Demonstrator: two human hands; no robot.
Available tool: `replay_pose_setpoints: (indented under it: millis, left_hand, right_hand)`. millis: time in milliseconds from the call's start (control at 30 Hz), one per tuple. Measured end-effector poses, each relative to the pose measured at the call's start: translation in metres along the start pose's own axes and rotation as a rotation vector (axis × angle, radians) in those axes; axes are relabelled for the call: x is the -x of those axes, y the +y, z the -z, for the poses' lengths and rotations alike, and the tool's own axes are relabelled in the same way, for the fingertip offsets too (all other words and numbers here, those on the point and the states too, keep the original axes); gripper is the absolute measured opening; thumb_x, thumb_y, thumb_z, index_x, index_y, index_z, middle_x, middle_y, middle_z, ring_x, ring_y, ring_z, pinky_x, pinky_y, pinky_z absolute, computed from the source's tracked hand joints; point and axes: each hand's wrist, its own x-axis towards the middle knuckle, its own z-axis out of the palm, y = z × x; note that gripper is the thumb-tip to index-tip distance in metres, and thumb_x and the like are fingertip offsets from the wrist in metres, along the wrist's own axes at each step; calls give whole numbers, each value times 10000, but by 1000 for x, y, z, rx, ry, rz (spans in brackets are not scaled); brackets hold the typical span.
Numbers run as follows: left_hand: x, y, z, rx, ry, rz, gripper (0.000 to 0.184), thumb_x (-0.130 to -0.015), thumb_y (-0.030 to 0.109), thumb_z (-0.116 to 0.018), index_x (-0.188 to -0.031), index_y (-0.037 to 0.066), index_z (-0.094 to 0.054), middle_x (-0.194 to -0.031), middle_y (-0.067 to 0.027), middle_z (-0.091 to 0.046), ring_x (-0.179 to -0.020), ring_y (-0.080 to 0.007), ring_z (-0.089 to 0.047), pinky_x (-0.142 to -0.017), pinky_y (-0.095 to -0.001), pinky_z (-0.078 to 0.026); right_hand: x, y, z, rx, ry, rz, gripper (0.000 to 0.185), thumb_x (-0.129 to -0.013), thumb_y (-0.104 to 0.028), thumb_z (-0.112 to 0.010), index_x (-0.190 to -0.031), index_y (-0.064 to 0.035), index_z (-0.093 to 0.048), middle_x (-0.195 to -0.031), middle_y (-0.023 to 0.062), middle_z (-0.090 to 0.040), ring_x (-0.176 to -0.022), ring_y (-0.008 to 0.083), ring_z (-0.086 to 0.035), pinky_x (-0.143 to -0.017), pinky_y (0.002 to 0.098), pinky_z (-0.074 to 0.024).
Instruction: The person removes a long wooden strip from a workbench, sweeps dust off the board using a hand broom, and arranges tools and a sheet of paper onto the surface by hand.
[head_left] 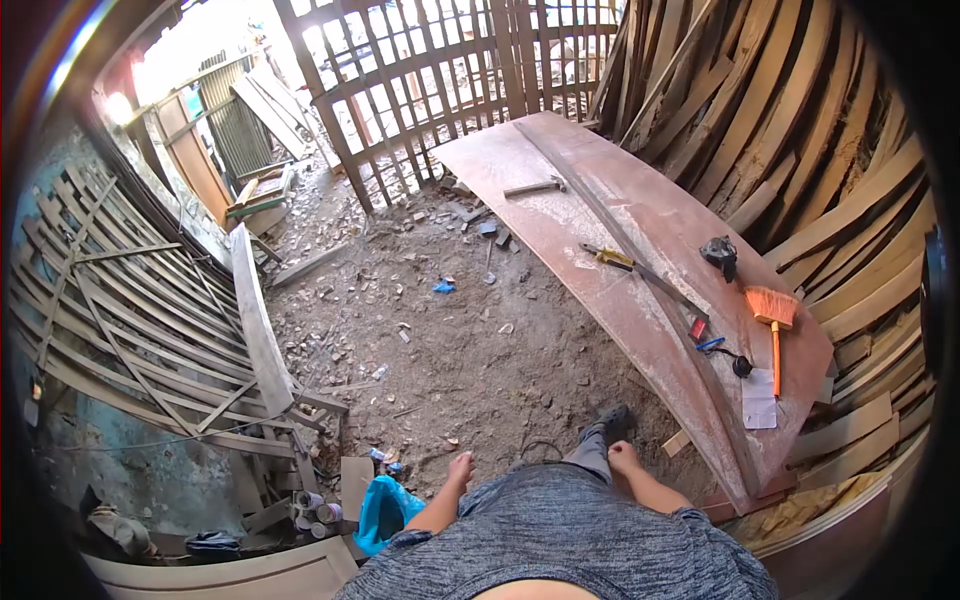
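Note:
My left hand (461, 470) hangs low in front of my body, its fingers curled, above the dirt floor (450, 360). Near my right thigh is my right hand (624, 459), also with curled fingers. Both are too small to tell whether anything is in them. Right of my right hand stretches a long reddish board (640, 280). On it lie a hammer (535, 187), yellow-handled pliers (606, 256), a dark power tool (719, 256), an orange brush (771, 308), a red item (698, 328) and a paper sheet (759, 400).
Slatted wooden frames (150, 310) lean at the left beside an upright plank (260, 320). A blue bag (385, 512) and cans (327, 513) stand near my left arm. Ahead is a slatted gate (430, 90). Stacked boards (790, 110) line the right wall.

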Motion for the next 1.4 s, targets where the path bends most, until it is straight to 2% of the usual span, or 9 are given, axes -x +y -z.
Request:
replay_pose_setpoints:
  millis: [200, 300, 400, 533, 800, 933, 1033, 1133, 1400]
  left_hand:
    - [19, 3, -8, -202, -49, -113, 353, -905, 396, -649, -1134, 130, -693, -1107, -28, -667, -1008, -146, -584, -780, -311, -478]
    - [24, -17, 7, -162, -70, -76, 311, -822, 353, -757, -990, 91, -747, -789, 15, -606, -679, -81, -510, -584, -279, -411]
    - [29, -52, 29, -246, -45, -225, 315, -796, 334, -795, -950, 64, -745, -821, -11, -643, -693, -92, -519, -599, -303, -433]
    - [53, -81, 54, 141, -129, -108, 335, -797, 336, -786, -965, 50, -737, -920, -55, -691, -783, -135, -593, -673, -322, -473]
    - [41, -69, 37, -316, 164, -63, 389, -848, 386, -707, -1021, 38, -722, -983, -79, -702, -861, -182, -637, -756, -337, -494]
    - [12, -48, 13, -123, 45, -88, 409, -835, 421, -718, -999, 46, -722, -834, -25, -670, -684, -132, -593, -600, -297, -463]
    - [22, -25, -7, -53, 33, -40, 341, -879, 406, -685, -1035, 103, -701, -993, -25, -697, -900, -167, -641, -727, -312, -488]
    - [19, -22, -15, -44, 33, -124, 319, -845, 338, -746, -956, 42, -703, -741, -14, -609, -578, -104, -535, -492, -264, -406]
    - [12, -54, 6, -157, 68, -135, 277, -854, 288, -724, -956, 30, -738, -772, -42, -682, -673, -130, -617, -608, -279, -505]
  right_hand:
    - [1, -20, -36, -40, -62, 147, 215, -799, -237, -645, -951, -103, -718, -932, 130, -711, -920, 282, -679, -835, 387, -527]
    - [27, -18, -37, 52, -125, 200, 212, -795, -233, -651, -959, -119, -724, -951, 139, -712, -936, 289, -681, -850, 388, -527]
    - [43, -11, -30, -62, -108, 146, 210, -787, -219, -651, -956, -119, -726, -938, 126, -715, -926, 266, -684, -839, 372, -530]
    - [26, 26, -44, -308, -130, 41, 195, -803, -167, -635, -950, -63, -711, -864, 98, -721, -809, 190, -695, -781, 325, -534]
    - [24, 28, -42, -278, -134, 68, 206, -811, -136, -629, -980, -29, -679, -845, 100, -715, -791, 175, -690, -747, 315, -534]
    - [14, 22, -45, -198, -141, 76, 218, -799, -180, -651, -979, -66, -700, -865, 96, -720, -841, 197, -694, -784, 330, -533]
    - [10, 18, -39, -151, -180, 72, 231, -788, -197, -666, -982, -80, -706, -869, 97, -719, -856, 209, -693, -800, 333, -532]
    - [5, 22, -40, -156, -190, 59, 232, -787, -194, -668, -984, -77, -705, -871, 101, -718, -855, 209, -693, -804, 333, -532]
    - [24, 15, -25, -185, -147, 50, 205, -806, -161, -651, -975, -54, -694, -829, 90, -721, -798, 187, -701, -772, 318, -538]
